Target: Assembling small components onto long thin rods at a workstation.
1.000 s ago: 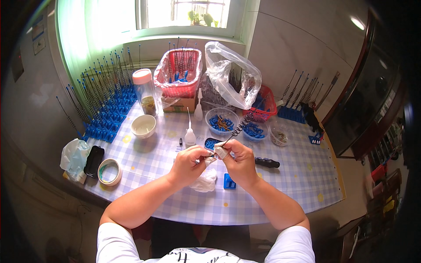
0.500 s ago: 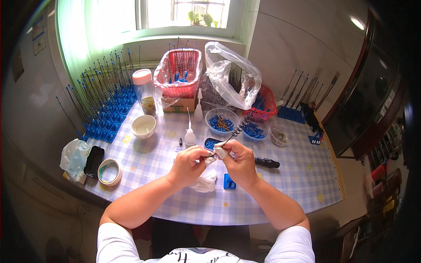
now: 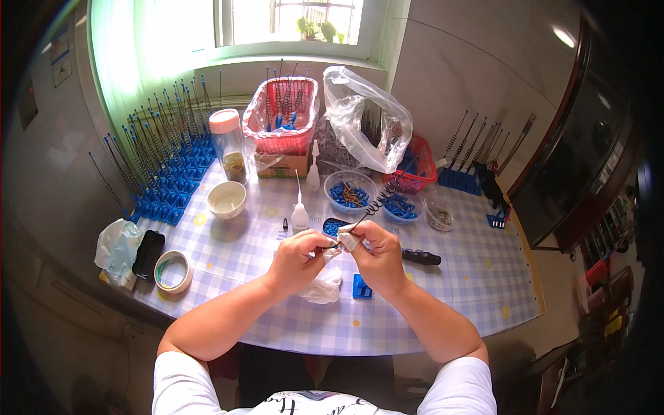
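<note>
Above the middle of the table my two hands meet at one end of a thin black rod with a coiled spring section (image 3: 379, 200). My right hand (image 3: 377, 259) is closed round the rod, which rises from it to the upper right. My left hand (image 3: 301, 259) pinches the lower end, where a small dark piece is mostly hidden by the fingers. White wrapping covers some fingertips. Below the hands lie a crumpled white tissue (image 3: 322, 286) and a small blue block (image 3: 362, 286). A white squeeze bottle with a needle tip (image 3: 299, 218) stands just beyond my left hand.
Bowls of small parts (image 3: 351, 192) stand beyond my hands. Blue stands of coiled rods (image 3: 166, 200) fill the left; another blue stand (image 3: 460, 181) is at the right. A tape roll (image 3: 173, 271), a white bowl (image 3: 227, 200), a black-handled tool (image 3: 422, 257) and a pink basket (image 3: 282, 142) surround the workspace.
</note>
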Motion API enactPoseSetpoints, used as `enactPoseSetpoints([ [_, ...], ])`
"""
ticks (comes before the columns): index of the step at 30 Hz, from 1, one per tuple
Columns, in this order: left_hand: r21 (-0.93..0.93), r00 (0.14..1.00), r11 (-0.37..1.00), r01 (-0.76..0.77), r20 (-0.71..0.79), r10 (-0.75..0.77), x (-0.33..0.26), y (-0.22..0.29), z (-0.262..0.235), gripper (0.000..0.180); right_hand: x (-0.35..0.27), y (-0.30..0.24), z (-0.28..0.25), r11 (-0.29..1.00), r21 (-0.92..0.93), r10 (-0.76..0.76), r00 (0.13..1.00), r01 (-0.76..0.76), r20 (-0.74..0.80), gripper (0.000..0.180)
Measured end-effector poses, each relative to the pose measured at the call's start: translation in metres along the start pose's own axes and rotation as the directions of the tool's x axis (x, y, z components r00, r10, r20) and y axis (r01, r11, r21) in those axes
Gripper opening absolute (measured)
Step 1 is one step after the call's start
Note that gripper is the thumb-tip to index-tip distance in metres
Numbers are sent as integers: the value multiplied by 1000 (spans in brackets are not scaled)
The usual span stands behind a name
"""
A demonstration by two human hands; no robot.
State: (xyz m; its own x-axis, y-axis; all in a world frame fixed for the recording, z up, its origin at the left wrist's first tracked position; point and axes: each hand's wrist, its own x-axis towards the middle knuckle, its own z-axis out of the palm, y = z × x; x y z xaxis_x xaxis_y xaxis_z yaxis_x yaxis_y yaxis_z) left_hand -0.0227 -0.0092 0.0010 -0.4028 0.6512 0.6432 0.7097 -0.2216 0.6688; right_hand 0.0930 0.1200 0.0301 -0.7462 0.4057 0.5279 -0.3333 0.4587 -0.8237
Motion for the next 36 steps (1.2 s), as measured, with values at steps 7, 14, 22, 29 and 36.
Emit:
enactPoseSetpoints([
  [7,-9,999,999,33,32,-33,1,4,-2,18,0,1,0,1000,9,-11,1000,12,-23,8],
  [14,-12,999,1000,22,27,-22,1,3,-2,17,0,-1,-1,1000,-2,6,1000,-6,22,4],
  [22,-1,999,999,33,39,-33,1,5,-3,17,0,0,-1,1000,-2,7,1000,-7,18,4],
  [29,-8,999,1000,28,32,-28,1,6,-3,16,-1,2,-1,1000,14,9,1000,-10,26,4],
  [36,-3,999,1000,26,31,-26,1,6,-4,15,0,0,-1,1000,7,14,1000,-14,28,4],
])
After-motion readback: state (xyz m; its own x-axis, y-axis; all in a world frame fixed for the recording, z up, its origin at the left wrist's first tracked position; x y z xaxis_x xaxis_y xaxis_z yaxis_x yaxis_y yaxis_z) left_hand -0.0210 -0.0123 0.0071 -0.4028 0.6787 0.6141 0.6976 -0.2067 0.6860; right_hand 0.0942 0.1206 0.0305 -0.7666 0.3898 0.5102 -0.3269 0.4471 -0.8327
